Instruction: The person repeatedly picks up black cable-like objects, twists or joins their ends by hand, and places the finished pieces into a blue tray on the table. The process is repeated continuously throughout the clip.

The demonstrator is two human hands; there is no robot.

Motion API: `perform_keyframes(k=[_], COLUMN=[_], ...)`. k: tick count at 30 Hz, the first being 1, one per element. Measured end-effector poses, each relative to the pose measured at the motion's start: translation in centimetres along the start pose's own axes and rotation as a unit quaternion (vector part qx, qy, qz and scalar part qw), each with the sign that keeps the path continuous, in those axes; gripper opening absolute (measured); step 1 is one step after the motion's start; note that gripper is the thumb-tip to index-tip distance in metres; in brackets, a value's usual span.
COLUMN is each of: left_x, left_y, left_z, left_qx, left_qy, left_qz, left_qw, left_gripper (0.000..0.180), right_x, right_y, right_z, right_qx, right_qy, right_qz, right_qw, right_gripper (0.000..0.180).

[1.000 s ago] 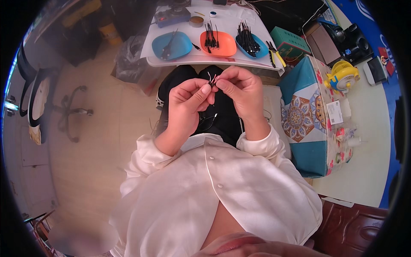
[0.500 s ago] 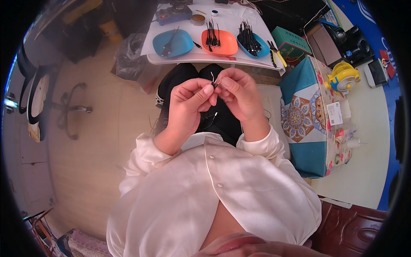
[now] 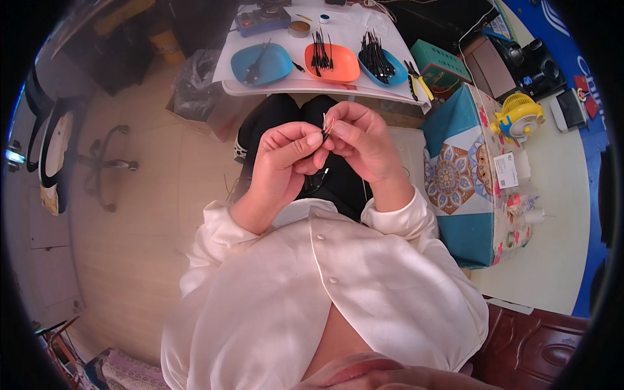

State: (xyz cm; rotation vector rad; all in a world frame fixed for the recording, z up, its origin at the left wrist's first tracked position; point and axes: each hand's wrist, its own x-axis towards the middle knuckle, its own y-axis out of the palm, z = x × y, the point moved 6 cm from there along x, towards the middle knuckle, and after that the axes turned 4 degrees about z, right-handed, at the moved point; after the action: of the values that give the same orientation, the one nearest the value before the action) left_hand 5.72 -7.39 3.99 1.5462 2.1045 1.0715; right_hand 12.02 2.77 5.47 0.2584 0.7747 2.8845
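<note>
My left hand (image 3: 285, 156) and my right hand (image 3: 365, 144) meet above my lap. Between their fingertips is the end of a thin black cable (image 3: 324, 134), with fine red and pale wire ends sticking up. My left thumb and forefinger pinch the black part. The right thumb and forefinger close on the red and pale wires, partly covering them. A dark cable length (image 3: 314, 183) with a light tip hangs or lies below the hands against my black trousers; whether it joins the held end is hidden.
On the white table ahead are a blue plate (image 3: 278, 60), an orange plate (image 3: 351, 65) and another blue plate (image 3: 398, 79), all with black cables. Yellow-handled pliers (image 3: 425, 87) lie at its right edge. A yellow fan (image 3: 518, 117) stands right; a bagged carton (image 3: 195, 107) sits left.
Both hands stay together with only slight shifts. The red wire ends now show more clearly between the fingertips, and the right fingers have changed position a little on them.
</note>
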Motion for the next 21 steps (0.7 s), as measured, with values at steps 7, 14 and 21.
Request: perform_keyframes(k=[7, 14, 21], left_x=[-0.2, -0.3, -0.2], left_y=[-0.1, -0.1, -0.1], left_z=[-0.2, -0.4, -0.1], left_qx=[-0.010, 0.030, -0.004], left_qy=[-0.012, 0.012, 0.000], left_qz=[-0.011, -0.015, 0.004], left_qw=[1.000, 0.999, 1.000], left_gripper=[0.014, 0.014, 0.014], right_x=[-0.7, -0.9, -0.4], right_y=[0.7, 0.5, -0.1], right_z=[3.0, 3.0, 1.5], right_qx=[-0.231, -0.231, -0.089], right_qy=[-0.062, -0.066, -0.043], right_qz=[-0.035, -0.035, -0.020], right_qw=[0.970, 0.970, 0.995], right_gripper=[0.014, 0.012, 0.012])
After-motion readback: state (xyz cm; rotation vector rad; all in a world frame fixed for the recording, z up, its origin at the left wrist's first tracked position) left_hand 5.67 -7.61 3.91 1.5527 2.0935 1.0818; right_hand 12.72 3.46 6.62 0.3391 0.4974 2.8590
